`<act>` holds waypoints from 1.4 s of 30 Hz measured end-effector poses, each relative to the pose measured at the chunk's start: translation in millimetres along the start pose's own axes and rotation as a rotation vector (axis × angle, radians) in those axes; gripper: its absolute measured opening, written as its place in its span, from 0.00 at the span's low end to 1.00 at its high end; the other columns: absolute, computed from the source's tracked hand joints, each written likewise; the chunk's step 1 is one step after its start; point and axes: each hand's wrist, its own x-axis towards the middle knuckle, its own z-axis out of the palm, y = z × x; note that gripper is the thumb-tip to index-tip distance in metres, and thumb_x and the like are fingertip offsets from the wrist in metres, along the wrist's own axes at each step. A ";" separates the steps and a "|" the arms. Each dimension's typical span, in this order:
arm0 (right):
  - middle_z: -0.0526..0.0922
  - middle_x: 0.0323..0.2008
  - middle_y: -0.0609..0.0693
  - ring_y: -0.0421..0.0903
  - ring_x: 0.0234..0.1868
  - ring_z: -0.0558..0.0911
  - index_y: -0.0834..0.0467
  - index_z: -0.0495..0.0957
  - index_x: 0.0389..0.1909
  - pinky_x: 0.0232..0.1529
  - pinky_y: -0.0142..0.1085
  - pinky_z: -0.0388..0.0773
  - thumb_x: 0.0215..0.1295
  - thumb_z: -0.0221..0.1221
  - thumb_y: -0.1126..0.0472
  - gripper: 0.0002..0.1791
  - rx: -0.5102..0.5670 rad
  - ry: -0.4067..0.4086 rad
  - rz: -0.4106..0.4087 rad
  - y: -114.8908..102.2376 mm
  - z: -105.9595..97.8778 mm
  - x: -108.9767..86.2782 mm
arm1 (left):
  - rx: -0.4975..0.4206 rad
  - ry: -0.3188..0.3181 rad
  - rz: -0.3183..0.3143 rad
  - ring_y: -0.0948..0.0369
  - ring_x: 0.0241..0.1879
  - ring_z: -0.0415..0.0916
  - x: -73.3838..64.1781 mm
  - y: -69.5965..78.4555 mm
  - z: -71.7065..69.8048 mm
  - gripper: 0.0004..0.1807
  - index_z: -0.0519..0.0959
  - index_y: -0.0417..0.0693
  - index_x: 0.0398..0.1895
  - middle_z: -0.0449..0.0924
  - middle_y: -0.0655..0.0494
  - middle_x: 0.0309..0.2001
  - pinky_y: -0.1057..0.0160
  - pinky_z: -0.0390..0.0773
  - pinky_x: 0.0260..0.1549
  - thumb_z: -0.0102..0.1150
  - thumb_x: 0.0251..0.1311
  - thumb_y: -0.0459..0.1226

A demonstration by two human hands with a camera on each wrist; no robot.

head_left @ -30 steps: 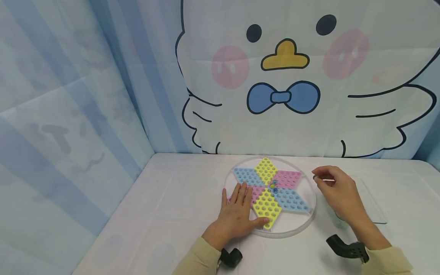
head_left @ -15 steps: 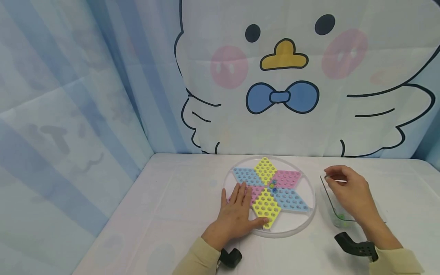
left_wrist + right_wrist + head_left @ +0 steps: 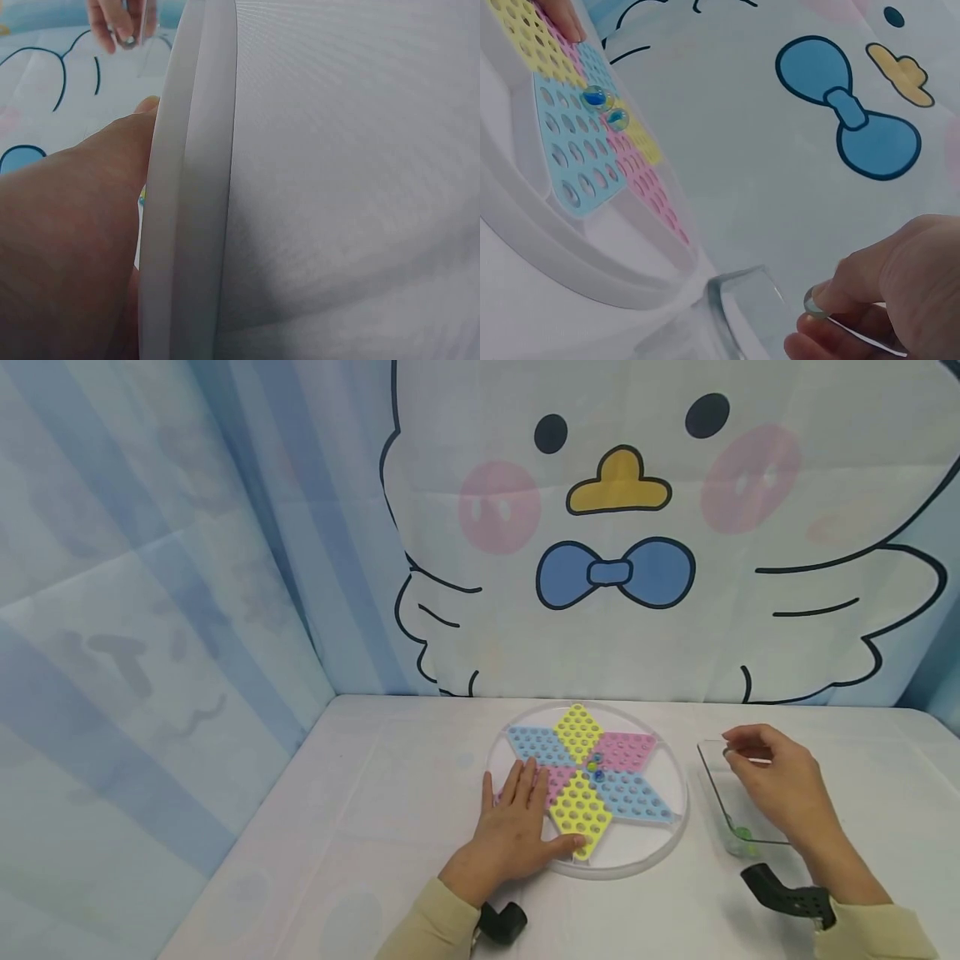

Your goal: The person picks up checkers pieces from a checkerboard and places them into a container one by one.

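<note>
My left hand (image 3: 508,835) lies with straight, spread fingers over the left part of a round white Chinese checkers board (image 3: 651,857). Thumb and index finger of my right hand (image 3: 783,785) pinch a clear glass marble (image 3: 814,301), held above a transparent box (image 3: 710,775) right of the board. Several marbles (image 3: 597,768) sit clustered at the centre of the star; a blue-swirled marble (image 3: 595,96) shows there in the right wrist view. Green marbles (image 3: 741,834) show through the box's near left corner. Left fingers hide part of the pink and blue sections.
A white cloth covers the table (image 3: 375,827). Behind it hangs a printed curtain (image 3: 510,627) with a cartoon face and blue bow tie. Black wrist mounts (image 3: 787,893) extend below both hands. The board's raised rim (image 3: 187,187) stands high in the left wrist view.
My right hand has moved right, away from the board's edge to over the transparent box, still pinching the marble. My left hand has stayed on the board.
</note>
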 end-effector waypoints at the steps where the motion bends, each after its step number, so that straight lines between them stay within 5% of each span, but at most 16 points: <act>1: 0.79 0.50 0.66 0.60 0.52 0.77 0.66 0.74 0.56 0.37 0.21 0.72 0.71 0.54 0.64 0.16 -0.005 -0.002 0.002 1.4 0.0 0.2 | -0.001 -0.001 0.000 0.55 0.81 0.25 -0.2 0.0 0.1 0.59 0.39 0.51 0.81 0.29 0.53 0.82 0.37 0.27 0.74 0.38 0.57 0.77; 4: 0.79 0.49 0.67 0.63 0.51 0.77 0.66 0.74 0.56 0.36 0.24 0.72 0.70 0.54 0.65 0.16 -0.016 -0.013 0.005 5.1 0.6 0.7 | -0.010 0.001 0.002 0.55 0.81 0.26 -0.9 -0.1 -0.4 0.59 0.40 0.51 0.81 0.30 0.53 0.82 0.37 0.27 0.74 0.39 0.57 0.76; 11: 0.79 0.49 0.68 0.64 0.51 0.76 0.67 0.73 0.55 0.45 0.54 0.78 0.69 0.54 0.67 0.16 -0.022 -0.045 0.021 9.9 2.6 1.3 | -0.025 0.005 0.005 0.55 0.81 0.27 -1.5 -0.5 -1.5 0.58 0.41 0.51 0.81 0.31 0.53 0.82 0.37 0.28 0.74 0.39 0.57 0.76; 15: 0.79 0.48 0.69 0.64 0.50 0.76 0.67 0.73 0.55 0.44 0.54 0.77 0.69 0.54 0.67 0.16 -0.030 -0.060 0.036 11.1 2.2 1.1 | -0.025 0.004 0.004 0.55 0.81 0.26 -1.8 -0.4 -1.9 0.59 0.41 0.51 0.81 0.31 0.53 0.82 0.37 0.27 0.74 0.38 0.57 0.76; 22: 0.79 0.45 0.67 0.60 0.44 0.78 0.68 0.74 0.53 0.36 0.38 0.75 0.66 0.56 0.67 0.16 -0.070 -0.106 0.046 15.4 1.5 3.2 | -0.022 0.005 -0.001 0.55 0.81 0.27 -2.0 -0.3 -1.9 0.59 0.41 0.51 0.81 0.31 0.53 0.82 0.37 0.28 0.74 0.38 0.57 0.77; 32: 0.79 0.46 0.69 0.66 0.48 0.78 0.69 0.74 0.51 0.43 0.56 0.79 0.66 0.54 0.67 0.15 -0.091 -0.230 0.048 21.9 0.3 7.4 | -0.010 0.007 0.001 0.55 0.81 0.27 0.0 -0.2 -0.5 0.59 0.40 0.51 0.81 0.30 0.53 0.82 0.37 0.28 0.74 0.38 0.57 0.77; 42: 0.78 0.46 0.72 0.67 0.47 0.77 0.72 0.73 0.51 0.42 0.55 0.78 0.64 0.53 0.71 0.15 -0.115 -0.303 0.094 19.5 -0.7 10.5 | -0.006 0.008 0.000 0.55 0.81 0.27 -1.1 0.5 -1.2 0.59 0.40 0.51 0.81 0.31 0.53 0.82 0.37 0.29 0.74 0.39 0.57 0.76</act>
